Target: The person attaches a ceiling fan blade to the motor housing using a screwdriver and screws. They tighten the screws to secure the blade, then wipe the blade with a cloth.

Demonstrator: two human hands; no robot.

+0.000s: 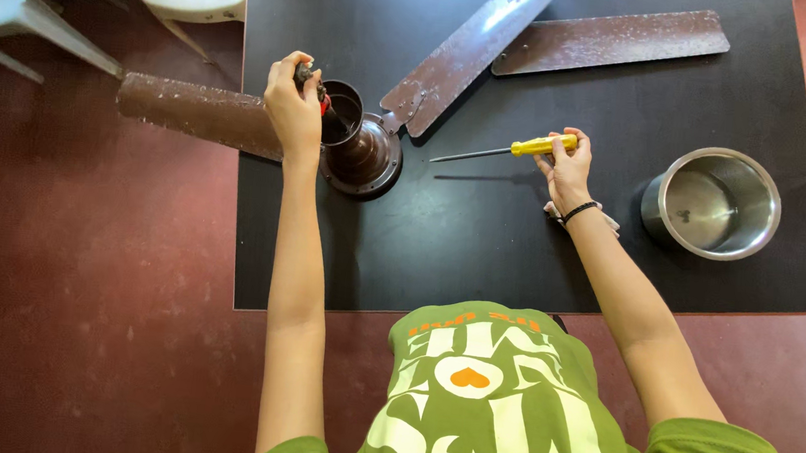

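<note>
Ceiling fan motor is held on the black table.
A small dark part is pinched by left hand; the yellow screwdriver, gripped by right hand fingers, could slip off.

The counter is showing matte black over a dull red floor. The fan blades and motor hub are looking speckled brown, the screwdriver handle is glowing yellow, the steel cup is gleaming silver, and the shirt is showing olive green with cream and orange lettering
</note>
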